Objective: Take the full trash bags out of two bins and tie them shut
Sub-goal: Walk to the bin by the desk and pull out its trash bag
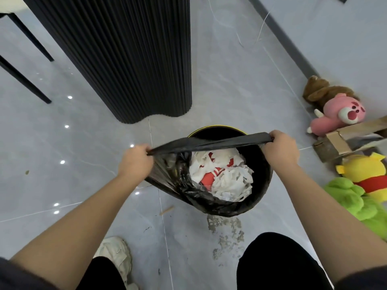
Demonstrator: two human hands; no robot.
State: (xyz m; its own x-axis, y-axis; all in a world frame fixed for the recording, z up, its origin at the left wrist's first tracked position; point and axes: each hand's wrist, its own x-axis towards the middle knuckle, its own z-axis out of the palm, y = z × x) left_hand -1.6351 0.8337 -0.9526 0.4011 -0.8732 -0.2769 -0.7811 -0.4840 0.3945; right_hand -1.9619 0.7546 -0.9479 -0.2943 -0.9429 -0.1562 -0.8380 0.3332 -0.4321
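Note:
A round black bin [265, 174] with a yellow rim stands on the floor in front of me. Inside it sits a black trash bag [180, 176] holding crumpled white paper and red scraps [222, 176]. My left hand [136, 162] grips the bag's left edge, and my right hand [281, 147] grips its right edge. Between them the far side of the bag's rim is pulled taut into a flat black band across the bin's mouth. The near side of the bag sags, and the opening still gapes. Only this one bin is in view.
A black fluted column [129, 59] rises just behind the bin. Dark chair legs [23, 68] stand at far left. Plush toys [339, 109] and a cardboard box [343, 139] crowd the right wall. Dirt stains [228, 235] and a wooden stick [166, 210] lie on the grey tiles.

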